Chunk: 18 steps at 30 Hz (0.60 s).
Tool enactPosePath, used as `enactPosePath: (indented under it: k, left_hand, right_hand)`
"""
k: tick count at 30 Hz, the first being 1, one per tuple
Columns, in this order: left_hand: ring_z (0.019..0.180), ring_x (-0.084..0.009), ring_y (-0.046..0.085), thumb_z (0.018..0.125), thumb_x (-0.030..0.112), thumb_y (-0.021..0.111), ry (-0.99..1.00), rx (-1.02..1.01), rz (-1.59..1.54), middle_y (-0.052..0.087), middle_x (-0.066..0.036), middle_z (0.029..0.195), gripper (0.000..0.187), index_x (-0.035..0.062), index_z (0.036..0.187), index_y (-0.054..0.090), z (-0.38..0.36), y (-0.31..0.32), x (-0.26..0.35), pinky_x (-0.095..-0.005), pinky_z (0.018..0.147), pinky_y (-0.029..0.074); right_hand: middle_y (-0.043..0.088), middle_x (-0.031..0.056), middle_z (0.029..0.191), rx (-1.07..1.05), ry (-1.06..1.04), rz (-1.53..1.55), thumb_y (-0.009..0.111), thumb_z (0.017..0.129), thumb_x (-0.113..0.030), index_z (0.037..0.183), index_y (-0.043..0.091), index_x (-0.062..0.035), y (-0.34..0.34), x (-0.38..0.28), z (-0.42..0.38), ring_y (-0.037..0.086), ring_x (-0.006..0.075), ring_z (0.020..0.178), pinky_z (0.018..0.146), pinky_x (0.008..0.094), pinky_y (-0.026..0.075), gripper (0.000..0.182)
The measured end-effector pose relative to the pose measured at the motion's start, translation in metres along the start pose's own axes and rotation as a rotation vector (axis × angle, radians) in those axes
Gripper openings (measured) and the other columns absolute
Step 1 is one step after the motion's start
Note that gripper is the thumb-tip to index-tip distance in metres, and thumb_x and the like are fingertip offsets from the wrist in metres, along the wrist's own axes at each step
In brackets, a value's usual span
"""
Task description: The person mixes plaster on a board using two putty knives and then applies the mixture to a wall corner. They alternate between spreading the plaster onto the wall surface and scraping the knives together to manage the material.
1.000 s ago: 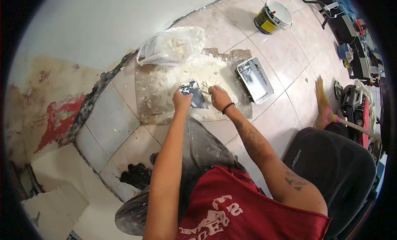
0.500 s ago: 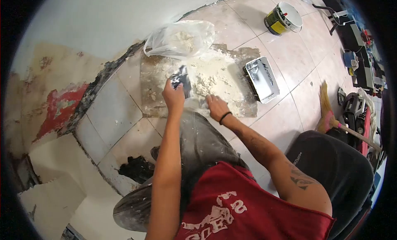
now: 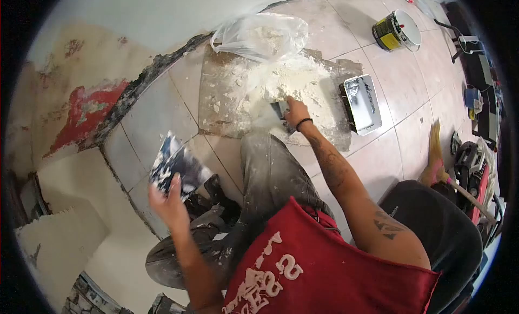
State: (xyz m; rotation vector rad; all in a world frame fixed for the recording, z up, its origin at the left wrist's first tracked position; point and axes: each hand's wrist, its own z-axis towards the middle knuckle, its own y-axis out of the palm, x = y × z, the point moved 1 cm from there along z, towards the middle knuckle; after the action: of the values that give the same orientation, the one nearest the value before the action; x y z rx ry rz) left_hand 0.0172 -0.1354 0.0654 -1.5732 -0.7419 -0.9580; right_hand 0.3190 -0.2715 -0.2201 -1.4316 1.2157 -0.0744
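My left hand (image 3: 168, 201) is closed on a broad dark spatula plate (image 3: 186, 170) smeared with white paste, held up over the floor at the left of my knees. My right hand (image 3: 296, 113) grips a small putty knife (image 3: 279, 108), its blade low over the near part of a pale powder heap (image 3: 303, 78). The powder lies spread on a worn board (image 3: 219, 100), with lumps scattered in it. A clear plastic bag (image 3: 265, 38) holding more powder rests at the board's far edge.
A white tray (image 3: 377, 119) with a wet-looking inside sits at the board's right. Farther back stands a paint bucket (image 3: 397, 31). On the right are a broom (image 3: 434, 157) and a black chair (image 3: 432, 222). The wall (image 3: 86, 119) at left is patchy and peeling.
My left hand has swung left and toward me with the spatula plate, away from the board. My right hand stays at the powder, and the putty knife blade now shows. The view has shifted.
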Motion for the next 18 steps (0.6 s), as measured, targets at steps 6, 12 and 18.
enactPosePath:
  k: [6,12,18]
  left_hand:
    - [0.082,-0.0106,0.054,0.079,0.001,0.062,0.03,-0.086,0.192,0.059,-0.005,0.09,0.023,-0.0025,0.101,0.056,-0.009,-0.069,0.03,-0.0244,0.076,0.043]
    - [0.083,-0.0119,0.054,0.081,-0.001,0.059,-0.024,-0.035,0.257,0.059,-0.005,0.091,0.022,-0.0035,0.102,0.054,0.009,-0.076,0.029,-0.0248,0.077,0.043]
    - [0.081,-0.0106,0.055,0.08,-0.001,0.061,-0.031,-0.073,0.136,0.059,-0.004,0.092,0.022,-0.0019,0.101,0.055,0.005,-0.066,0.021,-0.0244,0.076,0.043]
  right_hand:
    - [0.059,0.023,0.078,0.032,-0.069,-0.078,0.06,0.068,-0.012,0.087,0.05,-0.0032,-0.028,0.018,0.001,0.057,0.0404,0.079,0.069,0.0462,0.045,0.024]
    - [0.057,0.0192,0.074,0.019,-0.196,0.086,0.064,0.071,-0.015,0.085,0.049,-0.0022,-0.014,-0.025,-0.005,0.056,0.0385,0.075,0.064,0.0429,0.044,0.025]
    - [0.059,0.0221,0.077,0.169,-0.075,0.066,0.06,0.07,-0.014,0.087,0.05,-0.0019,0.027,-0.044,0.042,0.056,0.0418,0.08,0.069,0.0474,0.045,0.023]
